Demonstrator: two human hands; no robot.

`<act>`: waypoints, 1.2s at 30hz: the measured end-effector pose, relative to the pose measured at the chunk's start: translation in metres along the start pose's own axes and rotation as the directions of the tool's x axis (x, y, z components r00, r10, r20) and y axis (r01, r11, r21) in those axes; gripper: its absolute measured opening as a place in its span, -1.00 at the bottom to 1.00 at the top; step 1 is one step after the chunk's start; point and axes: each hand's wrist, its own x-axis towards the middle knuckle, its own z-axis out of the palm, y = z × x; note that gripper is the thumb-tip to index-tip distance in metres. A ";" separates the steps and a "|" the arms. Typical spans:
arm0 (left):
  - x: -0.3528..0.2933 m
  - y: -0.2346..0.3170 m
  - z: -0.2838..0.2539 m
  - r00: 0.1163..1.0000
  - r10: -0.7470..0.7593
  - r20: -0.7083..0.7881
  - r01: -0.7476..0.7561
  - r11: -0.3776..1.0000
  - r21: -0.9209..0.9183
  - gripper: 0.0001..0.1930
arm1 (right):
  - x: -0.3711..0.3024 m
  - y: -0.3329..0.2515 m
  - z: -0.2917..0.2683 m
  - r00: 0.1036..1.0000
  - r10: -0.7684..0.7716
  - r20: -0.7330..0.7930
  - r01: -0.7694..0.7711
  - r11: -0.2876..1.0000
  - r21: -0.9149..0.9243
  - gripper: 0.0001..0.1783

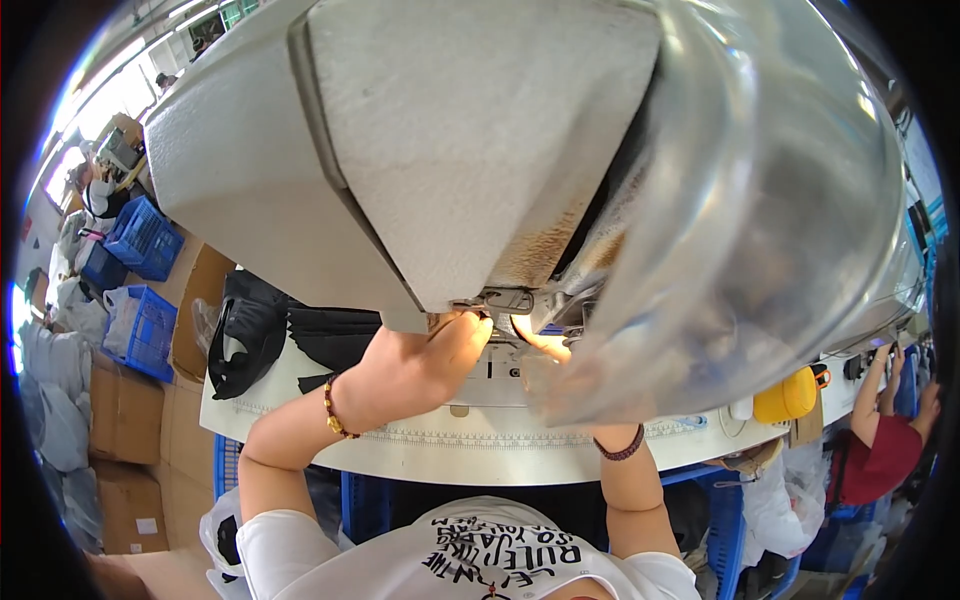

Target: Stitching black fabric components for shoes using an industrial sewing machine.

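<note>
The pale grey head of a sewing machine (480,130) fills the upper middle of the view. Under its needle area, my left hand (420,368) has its fingers pinched together; whatever they hold is too small or hidden to make out. My right hand (545,342) reaches in from the other side, partly behind a clear plastic cover (720,240). A lamp lights one of its fingers, but the rest are hidden. Black cloth (250,330) lies bunched on the table left of my left hand, with a pleated black piece (330,338) beside it.
A ruler scale runs along the white table (470,455). On its right stands a yellow container (785,397). Blue crates (140,325) and cardboard boxes (125,410) fill the left side. Another person in red (880,455) works at far right; one more is at far left.
</note>
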 end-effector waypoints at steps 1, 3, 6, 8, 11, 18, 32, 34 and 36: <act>0.000 0.003 0.002 1.000 -0.025 -0.002 0.025 1.000 0.005 -0.69 | 0.003 0.001 -0.003 0.999 0.000 -0.037 0.001 0.999 0.041 -0.83; -0.001 0.007 0.008 0.999 -0.050 -0.002 0.050 0.999 0.011 -0.68 | 0.007 0.002 -0.009 0.992 -0.056 -0.117 0.063 0.996 0.059 -0.83; -0.003 0.008 0.018 0.984 -0.063 -0.166 0.066 0.998 0.012 -0.68 | 0.014 0.003 -0.017 0.964 -0.162 -0.209 0.171 0.985 0.025 -0.84; -0.005 0.006 0.022 0.973 -0.096 -0.209 0.096 0.995 -0.011 -0.68 | 0.019 0.002 -0.021 0.945 -0.217 -0.247 0.223 0.975 -0.002 -0.85; -0.007 0.003 0.024 0.967 -0.106 -0.231 0.099 0.994 -0.043 -0.68 | 0.028 -0.002 -0.025 0.914 -0.300 -0.273 0.296 0.953 -0.056 -0.85; -0.013 -0.001 0.020 0.964 -0.212 -0.159 0.188 0.970 -0.152 -0.74 | 0.037 -0.022 -0.036 0.851 -0.445 -0.279 0.415 0.895 -0.162 -0.86; 0.026 -0.099 0.012 0.720 -0.653 -0.234 0.280 0.582 -0.763 -0.82 | 0.016 -0.016 -0.027 0.958 -0.270 -0.095 0.237 0.936 -0.262 -0.58; 0.011 -0.100 -0.012 0.728 -0.607 -0.319 0.297 0.698 -0.651 -0.81 | 0.001 -0.027 -0.036 0.983 -0.158 -0.091 0.140 0.973 -0.185 -0.51; -0.015 -0.094 -0.043 0.768 -0.465 -0.440 0.345 0.880 -0.328 -0.80 | -0.013 -0.036 -0.045 0.975 -0.193 -0.113 0.161 0.957 -0.243 -0.52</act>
